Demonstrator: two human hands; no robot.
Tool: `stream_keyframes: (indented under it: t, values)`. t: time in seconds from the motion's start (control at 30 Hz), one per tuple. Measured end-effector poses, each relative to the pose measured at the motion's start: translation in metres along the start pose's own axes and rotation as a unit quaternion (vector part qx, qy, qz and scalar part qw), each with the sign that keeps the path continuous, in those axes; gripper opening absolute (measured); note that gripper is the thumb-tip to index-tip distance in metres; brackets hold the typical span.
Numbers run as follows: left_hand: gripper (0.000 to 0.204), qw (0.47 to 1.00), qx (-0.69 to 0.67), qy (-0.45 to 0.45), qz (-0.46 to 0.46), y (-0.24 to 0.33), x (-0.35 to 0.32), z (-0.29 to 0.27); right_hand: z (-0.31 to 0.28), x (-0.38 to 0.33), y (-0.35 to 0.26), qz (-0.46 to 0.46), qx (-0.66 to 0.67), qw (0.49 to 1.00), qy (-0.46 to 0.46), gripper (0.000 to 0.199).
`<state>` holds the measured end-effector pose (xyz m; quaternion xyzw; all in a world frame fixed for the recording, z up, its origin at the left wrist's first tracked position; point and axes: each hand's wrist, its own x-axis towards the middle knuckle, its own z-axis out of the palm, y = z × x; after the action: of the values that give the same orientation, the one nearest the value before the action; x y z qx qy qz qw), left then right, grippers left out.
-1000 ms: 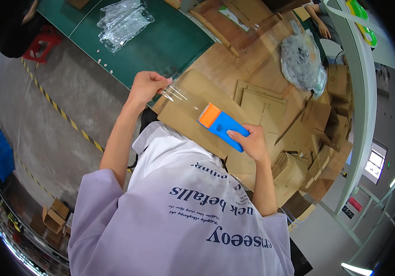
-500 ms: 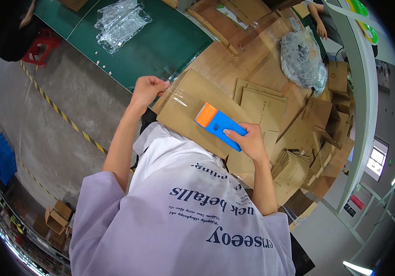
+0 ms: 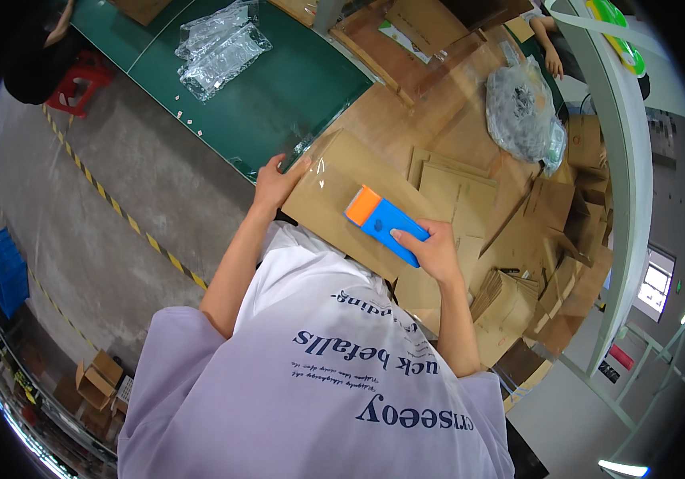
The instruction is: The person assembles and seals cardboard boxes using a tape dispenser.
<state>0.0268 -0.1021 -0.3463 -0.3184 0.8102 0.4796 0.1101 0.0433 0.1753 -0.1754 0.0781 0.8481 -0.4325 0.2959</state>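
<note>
A brown cardboard box [image 3: 338, 160] lies slanting in front of my body, with a shiny strip of clear tape near its left end. My left hand [image 3: 278, 185] rests against that end, thumb and forefinger apart; its other fingers are partly hidden. A tape dispenser [image 3: 396, 230] with a blue body and an orange end is in my right hand [image 3: 436, 251], which is closed around its near right part with the thumb on top. The dispenser lies over the top of the box, its orange end pointing to the far left. Whether it touches the box I cannot tell.
Flat cardboard sheets [image 3: 458, 195] and a stack of folded cardboard [image 3: 506, 303] lie right of the box. A green table [image 3: 278, 96] bears clear plastic packaging [image 3: 223, 52]. Farther right is a clear plastic bag [image 3: 522, 112]. Other people are at the far left and far right.
My left hand has gone from a pinch just off the box's left end to lying against that end, fingers apart. My right hand keeps the tape dispenser in nearly the same place.
</note>
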Motion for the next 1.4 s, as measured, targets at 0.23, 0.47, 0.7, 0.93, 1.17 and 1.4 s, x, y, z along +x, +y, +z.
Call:
stream_keyframes:
  t: [0.23,0.47,0.7,0.93,1.17,1.4]
  values:
    - [0.036,0.992,-0.100,-0.008,0.077,0.010,-0.005,-0.033,-0.004,-0.001,0.007,0.024,0.028,0.999,-0.016,0.030]
    - [0.064,0.914,-0.129,-0.316,0.219,0.015,-0.028,-0.031,-0.012,0.004,0.009,0.020,0.016,0.996,-0.086,0.030]
    - [0.104,0.840,-0.011,-0.475,0.263,0.054,0.001,-0.063,-0.022,0.010,0.001,0.056,0.049,0.979,-0.190,0.037]
    - [0.111,0.826,0.061,-0.511,0.231,0.082,0.007,-0.066,-0.023,0.006,-0.002,0.039,0.077,0.981,-0.173,0.035]
    - [0.112,0.834,0.156,-0.483,0.219,0.090,0.003,-0.064,-0.055,-0.009,0.028,0.003,-0.026,0.983,-0.183,0.036]
    - [0.112,0.832,0.197,-0.455,0.250,0.090,0.002,-0.065,-0.133,-0.072,0.141,0.025,0.025,0.988,-0.150,0.031]
